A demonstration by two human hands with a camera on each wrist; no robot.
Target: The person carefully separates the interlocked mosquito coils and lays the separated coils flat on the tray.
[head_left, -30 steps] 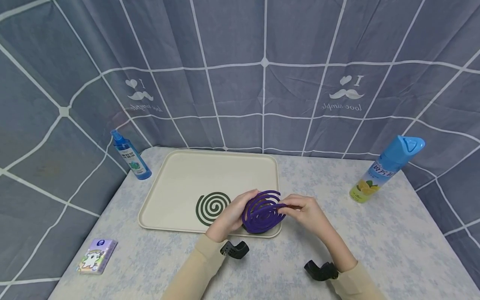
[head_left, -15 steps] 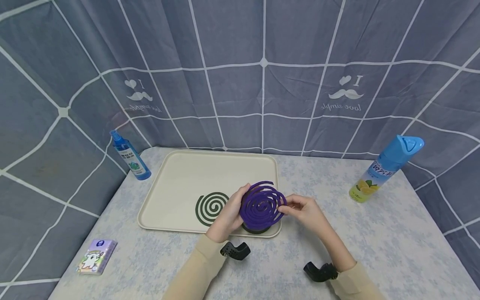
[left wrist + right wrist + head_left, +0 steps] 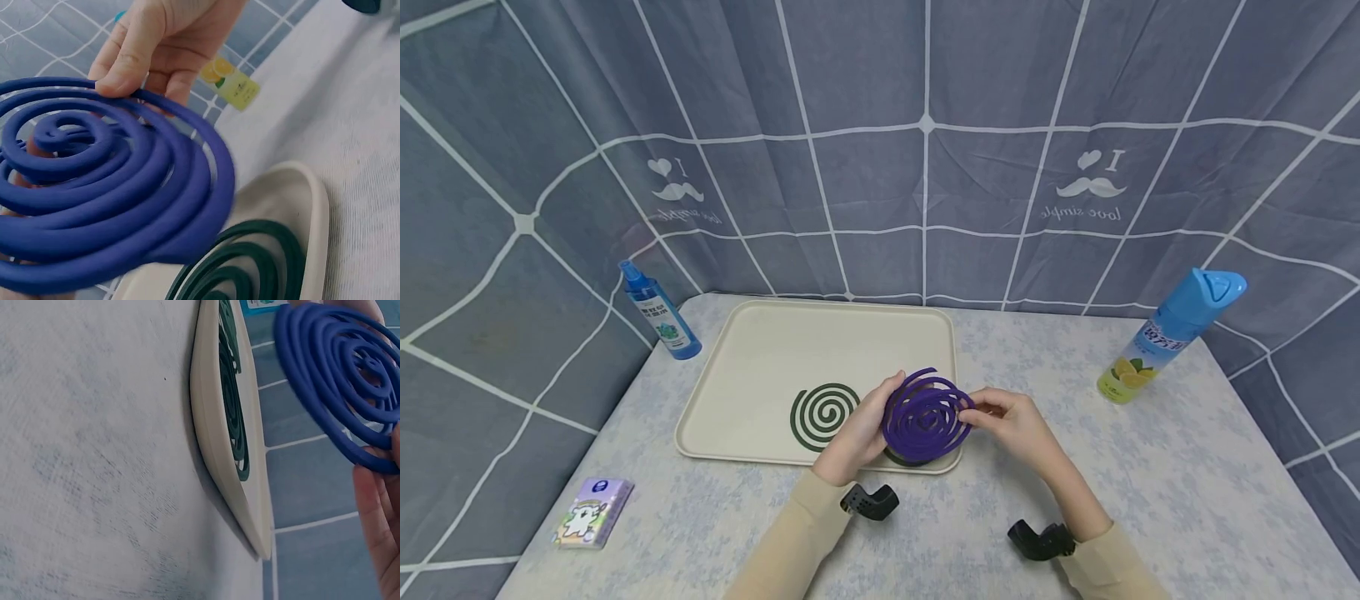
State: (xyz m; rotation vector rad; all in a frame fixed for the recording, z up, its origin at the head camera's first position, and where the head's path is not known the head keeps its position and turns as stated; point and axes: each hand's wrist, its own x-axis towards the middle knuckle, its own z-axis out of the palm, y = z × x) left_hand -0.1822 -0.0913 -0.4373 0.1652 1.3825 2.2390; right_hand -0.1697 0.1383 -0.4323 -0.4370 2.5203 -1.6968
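Note:
Purple mosquito coils (image 3: 917, 446), at least two nested together with some rings sprung apart, are held up over the tray's right end. My left hand (image 3: 867, 425) grips their left side, its fingers partly hidden behind them. From the right, my right hand (image 3: 1011, 421) pinches the outer ring between thumb and fingers; the left wrist view shows its thumb (image 3: 122, 75) on top of the ring. One dark green coil (image 3: 825, 412) lies flat on the tray to the left of my left hand. Another green coil (image 3: 906, 460) lies mostly hidden beneath the purple ones.
The cream tray (image 3: 820, 342) has a low raised rim. A blue spray bottle (image 3: 662, 312) stands behind its left side, and a purple tissue pack (image 3: 595, 512) lies front left. At the right stands a lemon-printed spray can (image 3: 1165, 342). A grey checked curtain (image 3: 880, 183) hangs behind.
The purple coils have tilted, and their rings have shifted against each other as both hands hold them. The left hand has risen slightly; the right hand has barely moved.

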